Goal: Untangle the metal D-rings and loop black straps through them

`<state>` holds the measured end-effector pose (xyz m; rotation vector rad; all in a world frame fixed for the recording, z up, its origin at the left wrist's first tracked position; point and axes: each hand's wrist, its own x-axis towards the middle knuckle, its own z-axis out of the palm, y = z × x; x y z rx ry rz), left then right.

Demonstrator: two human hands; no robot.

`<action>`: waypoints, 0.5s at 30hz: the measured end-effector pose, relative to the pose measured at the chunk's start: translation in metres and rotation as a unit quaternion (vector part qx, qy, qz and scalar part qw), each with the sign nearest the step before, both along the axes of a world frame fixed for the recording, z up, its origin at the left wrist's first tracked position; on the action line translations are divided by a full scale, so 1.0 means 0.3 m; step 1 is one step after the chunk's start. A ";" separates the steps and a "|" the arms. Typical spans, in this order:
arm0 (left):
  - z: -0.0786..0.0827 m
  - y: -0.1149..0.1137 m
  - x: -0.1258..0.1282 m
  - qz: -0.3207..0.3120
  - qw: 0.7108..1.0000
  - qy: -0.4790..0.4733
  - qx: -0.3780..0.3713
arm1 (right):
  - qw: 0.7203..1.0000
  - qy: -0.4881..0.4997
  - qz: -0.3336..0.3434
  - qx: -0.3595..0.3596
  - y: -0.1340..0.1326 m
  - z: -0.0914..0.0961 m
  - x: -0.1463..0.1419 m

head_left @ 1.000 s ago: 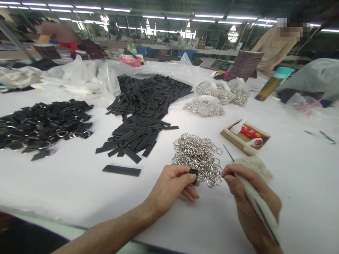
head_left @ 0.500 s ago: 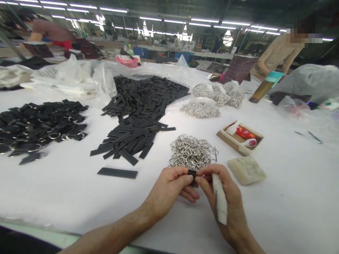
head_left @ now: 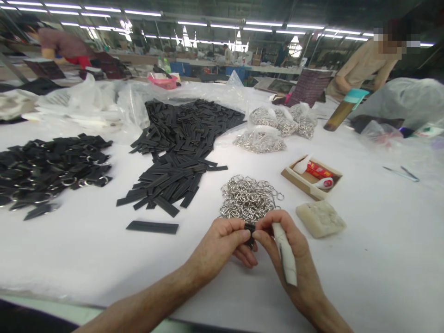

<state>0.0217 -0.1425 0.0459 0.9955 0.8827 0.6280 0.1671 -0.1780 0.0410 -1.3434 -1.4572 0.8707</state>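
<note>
My left hand (head_left: 222, 245) pinches a small folded black strap piece (head_left: 249, 232) just in front of a heap of silver metal rings (head_left: 247, 199). My right hand (head_left: 287, 256) also pinches that piece with thumb and forefinger, while a white-wrapped tool (head_left: 286, 256) lies held across its palm. Both hands hover over the white table (head_left: 381, 259) near its front edge. A single black strip (head_left: 152, 227) lies to the left, below a large pile of black strips (head_left: 180, 148).
A pile of black straps with rings (head_left: 48, 169) sits at the left. A pale block (head_left: 320, 218) and a small cardboard tray (head_left: 311, 175) lie right of the rings. Bags of rings (head_left: 277, 127), a tall bottle (head_left: 342, 109), clear plastic bags and other workers are farther back.
My right hand moved left from beside the pale block to meet my left hand at the black piece. The tool swung from pointing forward to lying across the palm.
</note>
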 end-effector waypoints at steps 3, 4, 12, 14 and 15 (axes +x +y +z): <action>0.000 0.000 -0.004 -0.008 1.000 0.013 0.010 | 1.000 -0.011 0.001 0.005 0.001 0.003 0.004; 0.001 0.000 -0.006 -0.010 1.000 0.016 0.012 | 1.000 -0.017 0.001 0.009 0.001 0.002 0.006; -0.002 -0.005 -0.009 -0.018 0.999 -0.029 0.008 | 0.975 -0.106 -0.035 0.194 -0.001 -0.067 0.028; 0.006 -0.008 -0.019 0.006 0.999 -0.011 0.030 | 0.966 -0.146 -0.058 0.205 -0.004 -0.091 0.042; 0.013 -0.011 -0.029 0.030 0.998 0.007 0.049 | 0.962 -0.166 -0.069 0.207 -0.007 -0.100 0.051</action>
